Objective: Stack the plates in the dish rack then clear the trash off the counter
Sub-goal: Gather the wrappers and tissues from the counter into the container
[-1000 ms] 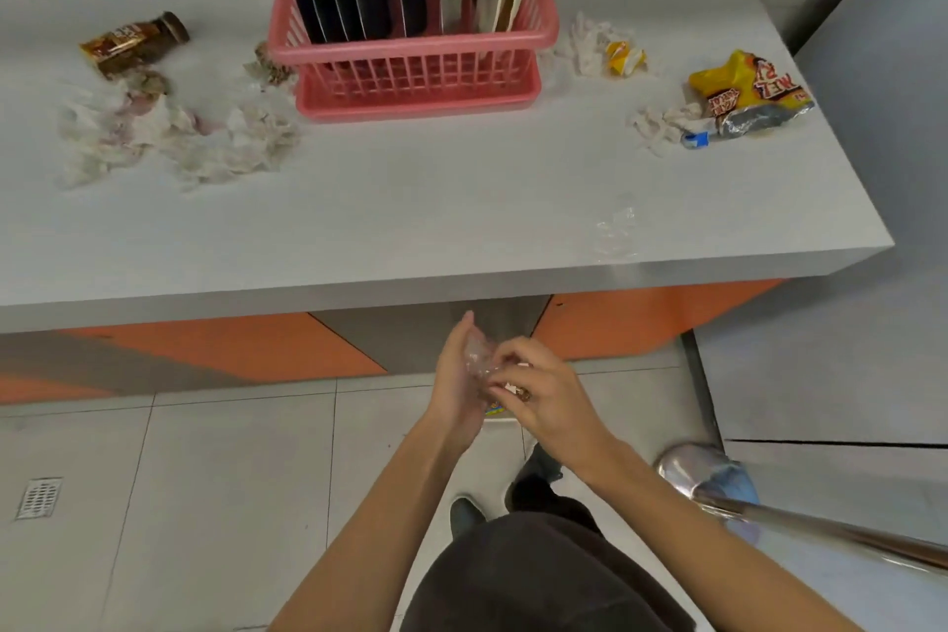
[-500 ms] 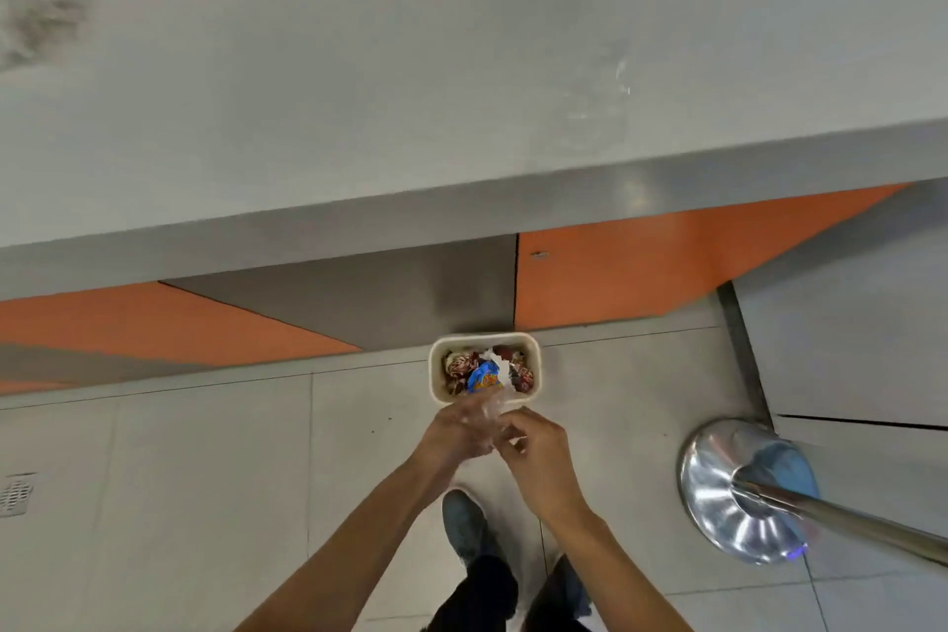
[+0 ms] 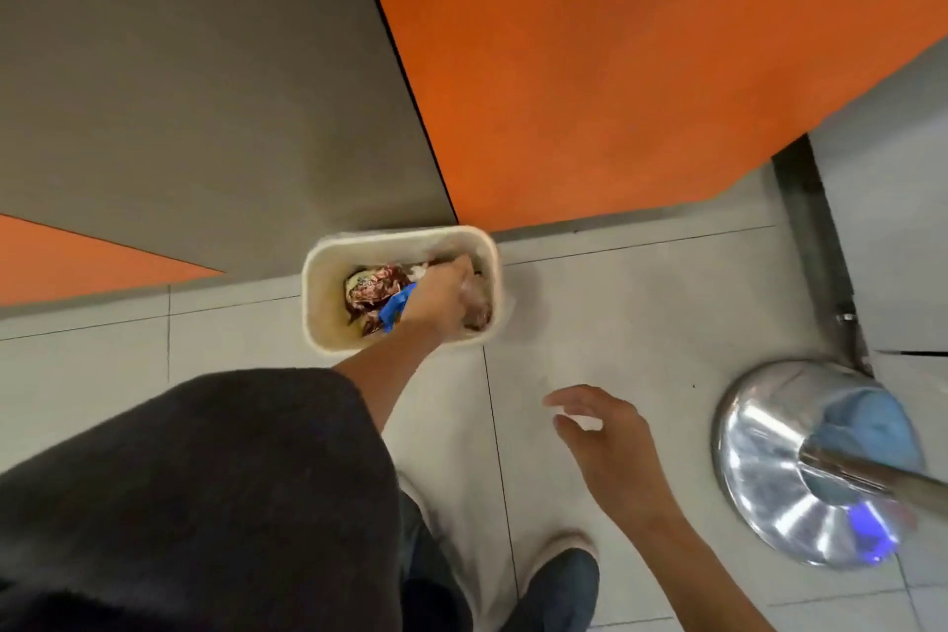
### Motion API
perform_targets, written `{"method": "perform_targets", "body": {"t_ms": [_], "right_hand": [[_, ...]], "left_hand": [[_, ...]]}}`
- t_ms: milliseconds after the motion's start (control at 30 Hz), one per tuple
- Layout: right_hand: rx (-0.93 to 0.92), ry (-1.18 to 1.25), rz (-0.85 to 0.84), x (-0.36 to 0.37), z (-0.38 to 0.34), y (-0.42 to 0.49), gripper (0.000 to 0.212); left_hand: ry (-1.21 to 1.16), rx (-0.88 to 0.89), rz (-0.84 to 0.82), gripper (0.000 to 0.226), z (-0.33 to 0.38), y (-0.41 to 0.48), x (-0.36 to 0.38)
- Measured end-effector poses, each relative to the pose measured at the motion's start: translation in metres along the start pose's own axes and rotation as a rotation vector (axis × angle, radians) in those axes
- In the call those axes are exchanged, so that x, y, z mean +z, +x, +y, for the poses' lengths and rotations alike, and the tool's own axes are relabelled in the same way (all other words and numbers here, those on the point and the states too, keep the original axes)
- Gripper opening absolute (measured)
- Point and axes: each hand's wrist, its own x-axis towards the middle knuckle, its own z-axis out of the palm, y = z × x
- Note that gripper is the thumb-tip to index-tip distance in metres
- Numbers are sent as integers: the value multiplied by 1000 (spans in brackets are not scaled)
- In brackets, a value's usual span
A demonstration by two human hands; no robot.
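A small cream trash bin [image 3: 314, 303] stands on the tiled floor against the counter's front panel. Brown patterned wrappers [image 3: 373, 288] and a blue scrap [image 3: 394, 312] lie inside it. My left hand [image 3: 440, 295] reaches down into the bin's right half, fingers curled round a crumpled clear plastic wrapper [image 3: 476, 304]; motion blur hides the fingertips. Over the floor to the right of the bin hovers my right hand [image 3: 605, 436], fingers spread and holding nothing. The countertop, the dish rack and the plates are out of view.
A shiny metal stanchion base [image 3: 779, 472] with its pole [image 3: 872, 475] stands on the floor at right. Orange and grey counter panels [image 3: 590, 67] fill the top. My dark-clad knee [image 3: 205, 488] and a shoe [image 3: 556, 585] are at the bottom.
The view tilted down from the countertop to the floor bin. My left hand carried the clear wrapper down into the bin; my right hand let go and drew back to the right.
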Motion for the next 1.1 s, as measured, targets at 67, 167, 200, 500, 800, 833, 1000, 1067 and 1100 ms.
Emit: {"method": "perform_targets", "body": {"t_ms": [67, 167, 200, 500, 800, 833, 1000, 1067, 1100], "right_hand": [[27, 31, 5, -1, 21, 4, 25], [68, 45, -3, 1, 49, 10, 23], [83, 45, -8, 2, 56, 11, 24], [121, 113, 8, -5, 32, -3, 29], [79, 157, 34, -20, -28, -28, 31], [75, 160, 36, -21, -35, -31, 30], [66, 151, 27, -23, -70, -54, 26], [28, 130, 20, -28, -91, -66, 26], [2, 122, 23, -32, -104, -71, 26]], "left_hand": [[-23, -17, -53, 11, -11, 21, 26], [160, 53, -40, 8, -25, 50, 47], [164, 48, -61, 8, -28, 57, 47], [377, 133, -360, 62, -22, 36, -3], [270, 265, -57, 56, -25, -29, -55], [257, 265, -37, 55, -25, -36, -59], [12, 233, 59, 43, -18, -84, -85], [-123, 229, 69, 29, 0, -111, -106], [-202, 237, 55, 21, 12, -127, -119]]}}
